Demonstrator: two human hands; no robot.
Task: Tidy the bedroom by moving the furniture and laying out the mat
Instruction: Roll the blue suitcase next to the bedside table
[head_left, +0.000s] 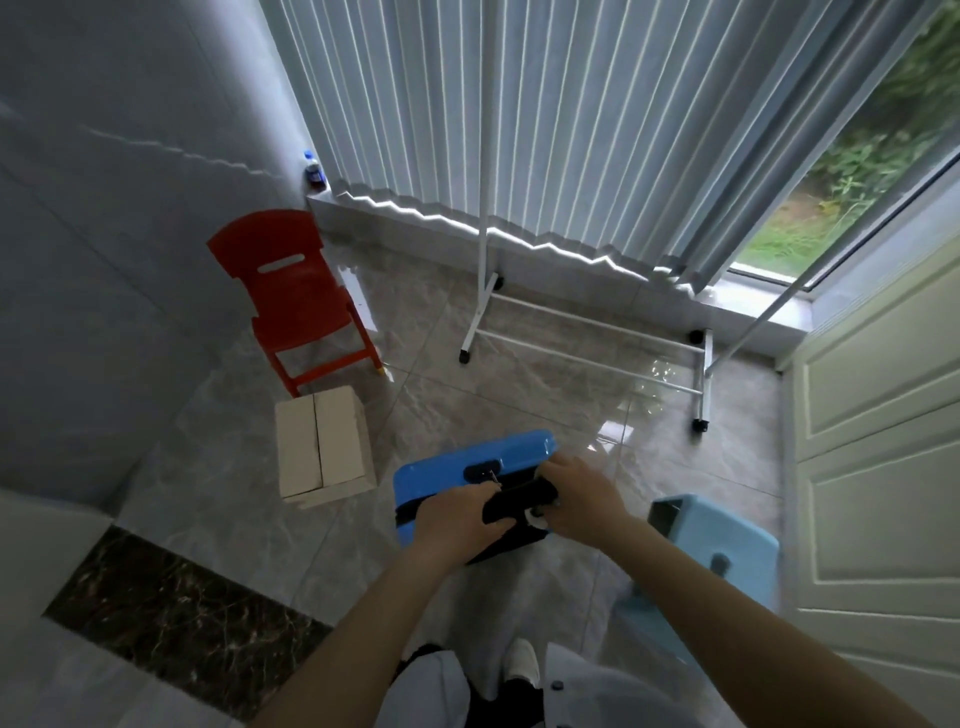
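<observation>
A blue hard-shell suitcase (467, 457) stands on the tiled floor in front of me. My left hand (457, 519) grips its black handle part (519, 501) from the left. My right hand (582, 496) holds the same black part from the right, fingers curled over it. A small red plastic chair (296, 296) stands against the left wall. A light blue plastic stool (722, 540) sits just right of my right forearm. No mat is visible.
A white cardboard box (322, 452) stands left of the suitcase. A white wheeled clothes rack (587, 332) stands before the curtained window. A bottle (313, 169) sits on the sill corner. A cream door (883, 441) is on the right.
</observation>
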